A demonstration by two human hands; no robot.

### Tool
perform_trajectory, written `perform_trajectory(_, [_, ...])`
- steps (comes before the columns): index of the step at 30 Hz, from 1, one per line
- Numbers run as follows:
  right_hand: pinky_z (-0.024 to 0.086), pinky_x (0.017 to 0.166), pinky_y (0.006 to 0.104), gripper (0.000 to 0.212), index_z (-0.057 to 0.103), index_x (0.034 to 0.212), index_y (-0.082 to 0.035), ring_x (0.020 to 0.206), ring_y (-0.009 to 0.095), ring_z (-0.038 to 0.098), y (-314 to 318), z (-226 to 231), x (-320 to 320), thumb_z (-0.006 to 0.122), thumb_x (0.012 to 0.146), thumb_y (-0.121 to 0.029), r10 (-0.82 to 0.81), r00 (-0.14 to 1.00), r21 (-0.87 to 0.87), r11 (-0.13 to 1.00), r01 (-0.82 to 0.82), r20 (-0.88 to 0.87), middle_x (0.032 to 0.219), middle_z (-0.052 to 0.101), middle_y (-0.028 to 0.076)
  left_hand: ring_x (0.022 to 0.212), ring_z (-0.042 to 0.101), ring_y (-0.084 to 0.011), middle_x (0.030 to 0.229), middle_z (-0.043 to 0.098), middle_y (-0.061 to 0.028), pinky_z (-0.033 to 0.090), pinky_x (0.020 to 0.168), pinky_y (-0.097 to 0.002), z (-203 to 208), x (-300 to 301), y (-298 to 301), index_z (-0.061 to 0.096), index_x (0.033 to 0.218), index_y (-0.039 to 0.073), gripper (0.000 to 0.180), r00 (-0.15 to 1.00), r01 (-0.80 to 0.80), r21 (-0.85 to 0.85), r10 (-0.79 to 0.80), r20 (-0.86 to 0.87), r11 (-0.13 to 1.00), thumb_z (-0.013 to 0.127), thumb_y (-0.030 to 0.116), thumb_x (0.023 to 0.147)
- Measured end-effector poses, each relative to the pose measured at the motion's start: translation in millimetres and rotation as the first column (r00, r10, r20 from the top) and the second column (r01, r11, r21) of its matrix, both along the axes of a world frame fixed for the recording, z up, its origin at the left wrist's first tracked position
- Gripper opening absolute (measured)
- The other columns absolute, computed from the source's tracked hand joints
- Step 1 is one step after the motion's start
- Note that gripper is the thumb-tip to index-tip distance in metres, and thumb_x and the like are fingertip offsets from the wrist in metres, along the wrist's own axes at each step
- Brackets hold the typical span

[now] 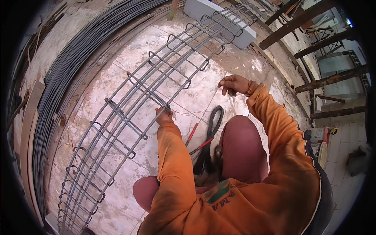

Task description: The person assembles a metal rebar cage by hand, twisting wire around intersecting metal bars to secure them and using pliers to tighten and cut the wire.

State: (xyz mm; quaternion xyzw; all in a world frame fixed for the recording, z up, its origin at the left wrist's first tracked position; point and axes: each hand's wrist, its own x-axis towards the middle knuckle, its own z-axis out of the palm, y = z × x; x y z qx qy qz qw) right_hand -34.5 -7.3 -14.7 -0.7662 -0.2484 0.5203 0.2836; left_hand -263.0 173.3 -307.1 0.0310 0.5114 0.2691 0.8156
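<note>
Spreads out as pale, stained floor [207,90] at centre; gives way at two o'clock to dark beams [325,45] and a glint of light [349,23]; turns at four o'clock to whitish tiling [346,188]

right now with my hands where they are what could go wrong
The left hand is right at the rebar cage, so it might get pinched or scraped if the cage shifts. The red-handled tool and black looped bundle lie close in front of you and could snag a foot as you stand. The cage's far part passes over a pale block; I can't tell if it is secured there, so it may slide.
</note>
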Motion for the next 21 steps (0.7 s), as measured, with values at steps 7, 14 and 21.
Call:
perform_trajectory(7, [0.048,0.081,0.0412,0.031,0.059,0.102,-0.006,0.099,0.029,0.059,-194.9,-229.5,-23.8,0.065,0.079,-0.026,0.654,0.512,-0.333,0.74,-0.584,0.556,0.102,0.06,0.012,0.084,0.061,-0.0372,0.086,0.065,-0.0206,0.046,0.078,-0.0446,21.2,-0.8,-118.4,0.066,0.095,0.0,0.037,0.465,0.827,0.355,-0.176,-0.868,0.435,0.052,0.034,0.088])
perform_trajectory(14, [0.049,0.078,0.0394,0.03,0.057,0.104,-0.008,0.096,0.031,0.059,-176.9,-253.6,-73.5,0.061,0.079,-0.024,-0.038,0.674,0.039,0.999,0.013,0.738,0.102,0.058,0.012,0.103,0.055,-0.0328,0.107,0.056,-0.0166,0.045,0.087,-0.0398,38.4,-20.5,-156.5,0.059,0.11,0.005,0.032,0.027,0.979,0.036,-0.048,-0.998,-0.199,0.061,0.022,0.084])
perform_trajectory(21, [0.046,0.08,0.0383,0.028,0.056,0.104,-0.01,0.098,0.03,0.057,-181.5,-233.0,-66.2,0.057,0.08,-0.025,-0.049,0.671,0.135,0.988,-0.076,0.74,0.1,0.056,0.009,0.096,0.058,-0.0333,0.104,0.055,-0.0131,0.048,0.081,-0.0412,57.9,-5.7,-181.1,0.06,0.106,0.009,0.022,0.259,0.885,0.268,-0.077,-0.963,-0.381,0.054,0.015,0.085])
